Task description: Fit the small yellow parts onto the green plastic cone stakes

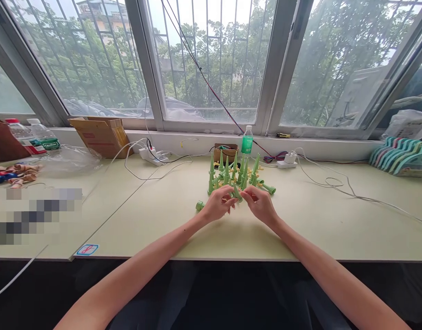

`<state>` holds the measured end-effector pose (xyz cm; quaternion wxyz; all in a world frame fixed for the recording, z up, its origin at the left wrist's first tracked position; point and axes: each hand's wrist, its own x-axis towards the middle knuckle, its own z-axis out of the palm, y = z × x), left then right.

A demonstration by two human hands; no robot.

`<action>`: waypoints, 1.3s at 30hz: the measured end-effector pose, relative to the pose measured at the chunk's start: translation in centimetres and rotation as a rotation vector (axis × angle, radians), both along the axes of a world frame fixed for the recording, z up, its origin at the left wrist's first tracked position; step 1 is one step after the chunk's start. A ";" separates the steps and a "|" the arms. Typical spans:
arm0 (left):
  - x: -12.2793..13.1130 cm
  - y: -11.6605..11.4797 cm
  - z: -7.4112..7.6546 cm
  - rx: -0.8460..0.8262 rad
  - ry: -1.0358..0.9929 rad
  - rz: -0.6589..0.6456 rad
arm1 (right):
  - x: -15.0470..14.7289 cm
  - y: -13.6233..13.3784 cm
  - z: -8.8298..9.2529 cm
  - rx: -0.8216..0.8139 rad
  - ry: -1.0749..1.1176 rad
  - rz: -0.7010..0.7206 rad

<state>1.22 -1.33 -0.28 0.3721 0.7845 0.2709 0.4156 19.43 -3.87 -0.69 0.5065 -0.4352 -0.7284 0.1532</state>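
Observation:
Between my hands is a green pointed plastic cone piece (236,192), tip upward. My left hand (218,203) pinches it from the left, and my right hand (260,204) has thumb and finger closed at its right side. Fingers cover much of its lower part. Just behind stand several like green cones (211,170) on short round bases, with small yellow parts (261,168) among them. One green cylinder piece (270,188) lies on its side at the right of the group. A short green cap-like piece (199,206) rests left of my left wrist.
A small brown box (225,152) and a green-labelled bottle (247,141) stand behind the cones. Power strips (287,161) with loose white cables lie along the back. Hangers (400,156) are at far right; a cardboard box (100,137) and bottles (46,136) sit at left.

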 end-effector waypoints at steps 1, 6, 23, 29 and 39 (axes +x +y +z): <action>0.0 0.0 0.0 0.006 -0.009 -0.002 | 0.0 -0.1 0.0 -0.017 0.017 0.022; 0.1 0.1 0.0 0.038 -0.050 -0.005 | 0.0 -0.2 -0.1 -0.032 0.028 0.106; -0.2 0.2 -0.2 0.128 -0.017 -0.024 | 0.4 0.1 -0.4 0.151 -0.181 0.162; -0.4 0.2 -0.1 0.082 0.020 -0.034 | 0.3 0.0 -0.4 0.182 -0.232 0.190; -0.5 0.3 -0.2 0.077 0.026 -0.043 | 0.3 0.2 -0.8 0.211 -0.240 0.191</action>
